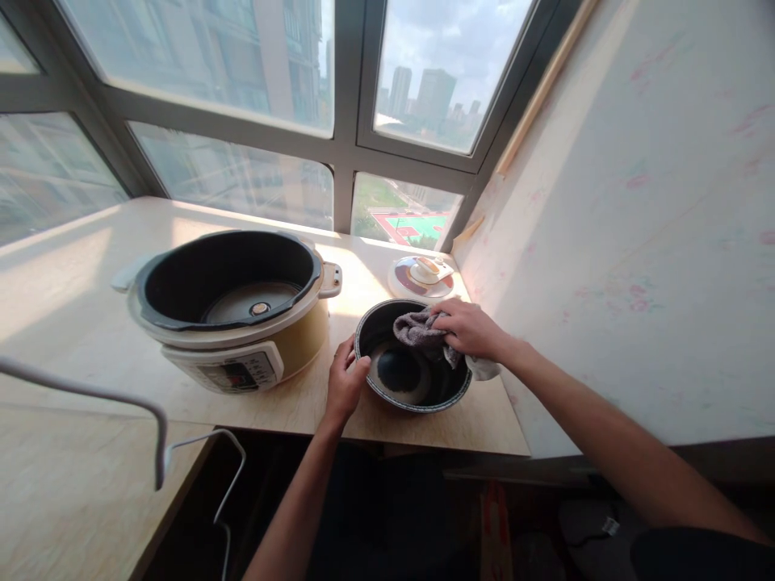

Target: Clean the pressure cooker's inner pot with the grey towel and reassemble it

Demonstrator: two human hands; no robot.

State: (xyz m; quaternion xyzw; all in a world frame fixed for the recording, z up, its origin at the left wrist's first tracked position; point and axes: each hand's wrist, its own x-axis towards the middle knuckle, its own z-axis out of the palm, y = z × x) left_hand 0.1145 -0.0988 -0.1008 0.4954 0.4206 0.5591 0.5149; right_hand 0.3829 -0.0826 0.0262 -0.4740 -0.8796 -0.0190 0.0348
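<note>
A dark inner pot (396, 369) stands on the pale wooden counter near its front right edge. My left hand (346, 379) grips the pot's left rim, thumb on the near side and fingers around the outside. In my right hand (469, 327) is a bunched grey cloth (417, 328), held over the pot's right rim. Part of the cloth hangs inside the pot, and a paler end shows outside it. To the left sits a white and gold electric pressure cooker (242, 343), lidless, its dark inside showing a round metal button at the bottom.
Behind the pot lies a round lid (422, 277) with a white knob. A tall window (345, 145) borders the counter at the back, and a papered wall (630, 242) rises on the right. Bent white metal wire (109, 399) juts in at lower left.
</note>
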